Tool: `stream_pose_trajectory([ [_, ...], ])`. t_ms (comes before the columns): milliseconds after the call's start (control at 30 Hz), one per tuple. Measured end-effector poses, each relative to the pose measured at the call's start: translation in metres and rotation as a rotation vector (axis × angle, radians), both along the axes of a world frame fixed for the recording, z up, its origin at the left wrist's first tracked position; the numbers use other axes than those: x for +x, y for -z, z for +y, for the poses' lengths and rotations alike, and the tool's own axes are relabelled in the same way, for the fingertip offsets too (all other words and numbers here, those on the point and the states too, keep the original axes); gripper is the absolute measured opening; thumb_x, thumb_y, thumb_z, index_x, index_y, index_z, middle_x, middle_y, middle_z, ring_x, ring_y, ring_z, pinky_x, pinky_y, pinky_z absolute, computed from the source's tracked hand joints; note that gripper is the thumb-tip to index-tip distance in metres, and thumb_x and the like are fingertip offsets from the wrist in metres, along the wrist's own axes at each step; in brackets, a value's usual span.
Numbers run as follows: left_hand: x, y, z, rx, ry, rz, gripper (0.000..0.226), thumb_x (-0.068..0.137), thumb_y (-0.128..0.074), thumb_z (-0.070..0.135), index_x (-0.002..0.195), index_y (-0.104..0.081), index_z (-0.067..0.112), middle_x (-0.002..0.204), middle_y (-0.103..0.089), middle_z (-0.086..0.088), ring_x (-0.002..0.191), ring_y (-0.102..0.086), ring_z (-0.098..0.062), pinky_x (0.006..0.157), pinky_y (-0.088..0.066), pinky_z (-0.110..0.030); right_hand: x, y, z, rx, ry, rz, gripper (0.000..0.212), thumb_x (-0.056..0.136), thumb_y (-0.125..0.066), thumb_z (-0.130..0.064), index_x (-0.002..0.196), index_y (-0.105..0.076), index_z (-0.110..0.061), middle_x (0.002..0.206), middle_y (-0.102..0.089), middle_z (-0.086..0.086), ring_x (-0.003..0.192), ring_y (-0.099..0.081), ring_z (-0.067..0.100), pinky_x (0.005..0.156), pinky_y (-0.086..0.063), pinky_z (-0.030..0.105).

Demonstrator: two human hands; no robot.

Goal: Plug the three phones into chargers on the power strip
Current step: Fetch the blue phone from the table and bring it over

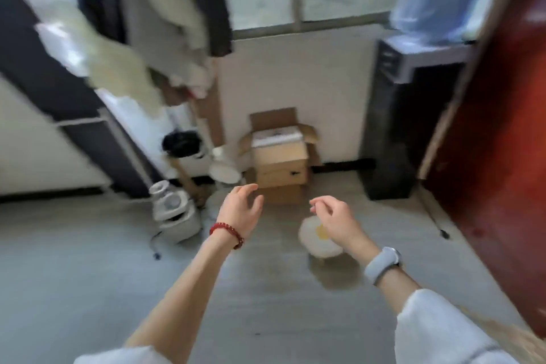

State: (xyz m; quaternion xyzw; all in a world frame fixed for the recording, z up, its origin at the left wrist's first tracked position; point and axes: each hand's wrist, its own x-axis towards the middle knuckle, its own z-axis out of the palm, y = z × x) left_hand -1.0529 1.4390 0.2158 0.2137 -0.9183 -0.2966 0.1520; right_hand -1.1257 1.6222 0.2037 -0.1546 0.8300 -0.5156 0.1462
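Both hands empty: left hand (pixel 240 210) and right hand (pixel 335 220) hang loosely curled over the floor, short of the cardboard box (pixel 279 162). No phones, chargers or power strip visible. Judged step: searching; next, locate them.

You have two empty hands, one cardboard box stack (pixel 279 168), one water dispenser (pixel 393 115), one small stool (pixel 320 241).
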Motion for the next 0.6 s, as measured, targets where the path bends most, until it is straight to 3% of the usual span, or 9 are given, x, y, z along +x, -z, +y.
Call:
stream_pose_trajectory([
  [133, 0.115, -0.003, -0.121, 0.081, -0.347, 0.036, 0.034, 0.086, -0.055, 0.019, 0.116, -0.056, 0.005, 0.118, -0.059, -0.017, 0.114, -0.053, -0.028, 0.099, -0.039, -0.033, 0.049, -0.005, -0.159, 0.063, -0.379, 0.067, 0.023, 0.091, -0.043, -0.015, 0.099, -0.064, -0.013, 0.103, -0.069, 0.011, 0.099, -0.06, 0.026, 0.086, -0.044, 0.032],
  [300, 0.254, 0.016, -0.223, 0.144, -0.732, 0.04, 0.037, 0.088, -0.052, 0.025, 0.122, -0.052, 0.011, 0.125, -0.056, -0.01, 0.118, -0.05, -0.022, 0.099, -0.036, -0.029, 0.136, 0.002, -0.33, 0.1, -0.786, 0.123, 0.022, 0.091, -0.043, -0.017, 0.102, -0.063, -0.013, 0.104, -0.068, 0.009, 0.099, -0.06, 0.025, 0.077, -0.039, 0.025],
  [467, 0.345, 0.019, -0.334, 0.093, -1.002, 0.018, 0.037, 0.088, -0.051, 0.026, 0.122, -0.051, 0.012, 0.126, -0.054, -0.011, 0.119, -0.049, -0.023, 0.1, -0.035, -0.029, 0.216, 0.003, -0.495, 0.068, -1.089, 0.202, 0.023, 0.091, -0.045, -0.016, 0.104, -0.063, -0.011, 0.109, -0.067, 0.011, 0.1, -0.061, 0.025, 0.085, -0.043, 0.027],
  [600, 0.383, 0.005, -0.452, 0.046, -1.128, 0.012, 0.037, 0.089, -0.05, 0.026, 0.123, -0.05, 0.011, 0.127, -0.054, -0.011, 0.119, -0.048, -0.025, 0.1, -0.036, -0.031, 0.257, -0.007, -0.632, 0.034, -1.207, 0.251, 0.024, 0.091, -0.044, -0.019, 0.106, -0.062, -0.014, 0.111, -0.067, 0.007, 0.102, -0.06, 0.022, 0.078, -0.037, 0.021],
])
